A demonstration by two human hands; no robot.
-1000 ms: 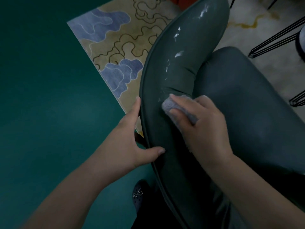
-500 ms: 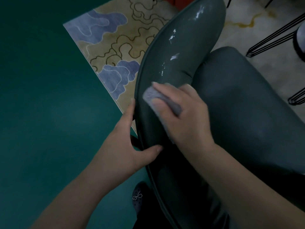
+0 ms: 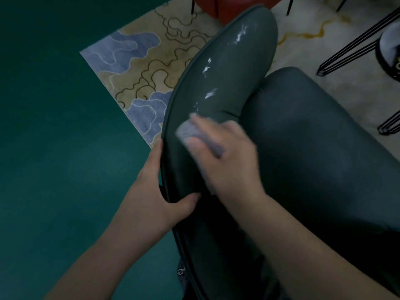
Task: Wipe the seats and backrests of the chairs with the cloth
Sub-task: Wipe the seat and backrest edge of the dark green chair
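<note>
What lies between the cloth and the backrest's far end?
In the head view, white smears dot the backrest beyond the cloth.

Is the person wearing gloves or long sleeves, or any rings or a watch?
No gloves. Both the left hand and the right hand are bare, and both forearms are bare as far as the picture shows, so no sleeves are in view. No watch or bracelet shows at either wrist. The right hand is blurred, so I cannot rule out a ring there.

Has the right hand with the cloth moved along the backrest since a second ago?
Yes. The right hand and cloth have slid up the backrest toward the white streaks, away from the left hand on the rim.
</note>
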